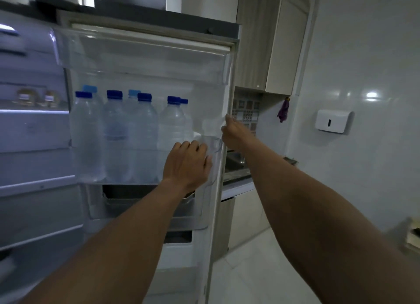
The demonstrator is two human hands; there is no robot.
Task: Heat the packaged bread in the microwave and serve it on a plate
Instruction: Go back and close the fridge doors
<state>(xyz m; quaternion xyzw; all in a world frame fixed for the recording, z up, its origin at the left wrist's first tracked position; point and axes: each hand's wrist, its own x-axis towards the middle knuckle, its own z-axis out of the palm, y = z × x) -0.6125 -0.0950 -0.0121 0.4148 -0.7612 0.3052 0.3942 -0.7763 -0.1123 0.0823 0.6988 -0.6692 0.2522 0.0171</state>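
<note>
The fridge door stands swung open in front of me, its inner side facing me. My left hand rests on the clear door shelf at its right end, fingers curled over the rim. My right hand grips the door's outer edge, fingers wrapped around behind it. Several water bottles with blue caps fill the door shelf. On a lit fridge shelf at far left sit blurred brownish packages with white labels; I cannot tell whether they are the bread. No microwave or plate is in view.
The fridge interior glows at left. Behind the door lie a counter with a sink, cabinets above and below. A white dispenser and a purple item hang on the tiled wall at right. White floor tiles show at lower right.
</note>
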